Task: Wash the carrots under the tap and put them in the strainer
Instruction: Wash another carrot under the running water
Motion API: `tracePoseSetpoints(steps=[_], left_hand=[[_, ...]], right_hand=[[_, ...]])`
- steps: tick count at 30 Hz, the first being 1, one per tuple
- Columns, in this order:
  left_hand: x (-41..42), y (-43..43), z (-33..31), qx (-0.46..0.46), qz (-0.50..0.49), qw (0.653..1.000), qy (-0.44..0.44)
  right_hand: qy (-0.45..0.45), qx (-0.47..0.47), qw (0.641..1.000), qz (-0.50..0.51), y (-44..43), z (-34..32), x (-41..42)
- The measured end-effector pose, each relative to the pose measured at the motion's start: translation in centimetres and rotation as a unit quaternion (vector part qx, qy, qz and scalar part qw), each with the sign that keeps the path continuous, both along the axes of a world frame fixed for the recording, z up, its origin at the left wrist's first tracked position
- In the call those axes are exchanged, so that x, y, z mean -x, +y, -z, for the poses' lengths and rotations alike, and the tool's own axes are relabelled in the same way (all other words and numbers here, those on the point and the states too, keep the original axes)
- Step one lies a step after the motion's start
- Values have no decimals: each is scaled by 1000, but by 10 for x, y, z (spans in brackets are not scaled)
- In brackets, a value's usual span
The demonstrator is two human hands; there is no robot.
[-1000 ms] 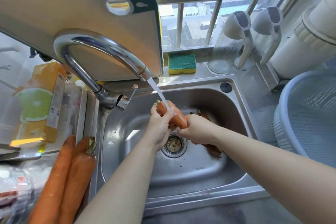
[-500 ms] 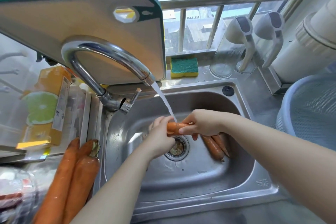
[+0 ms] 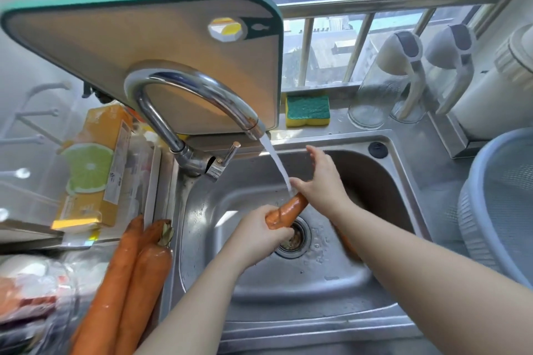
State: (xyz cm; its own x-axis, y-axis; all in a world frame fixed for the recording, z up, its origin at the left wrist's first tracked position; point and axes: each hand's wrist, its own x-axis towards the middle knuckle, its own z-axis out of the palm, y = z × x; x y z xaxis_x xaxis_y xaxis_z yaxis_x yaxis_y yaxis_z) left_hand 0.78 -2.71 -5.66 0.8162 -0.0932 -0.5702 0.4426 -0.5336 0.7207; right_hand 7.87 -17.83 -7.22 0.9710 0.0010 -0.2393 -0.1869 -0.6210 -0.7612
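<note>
Clenched round the lower end of the carrot (image 3: 288, 208), the left hand (image 3: 256, 229) holds it over the sink (image 3: 259, 282). The right hand (image 3: 321, 181), fingers (image 3: 313, 154) straight, presses its upper end under the running tap (image 3: 187, 86).

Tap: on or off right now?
On. Water streams from the tap onto the carrot that the left hand grips over the sink.
</note>
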Motion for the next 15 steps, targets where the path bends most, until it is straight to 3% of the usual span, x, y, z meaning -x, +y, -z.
tracePoseSetpoints(steps=[4,7,9,11,15], left_hand=[[6,0,-4,58,-52,997,6],[4,-4,-7,73,-107,992,8],[0,-7,-5,42,-121,992,22],[-3,-7,-1,17,-134,990,44],[-6,-2,5,100,-208,966,121]], right_hand=[[60,-162,967,189,13,13,7],[159,-361,884,250,31,15,13],[202,-415,861,213,43,11,22],[203,-408,876,156,45,9,31],[220,-376,899,41,31,11,37]])
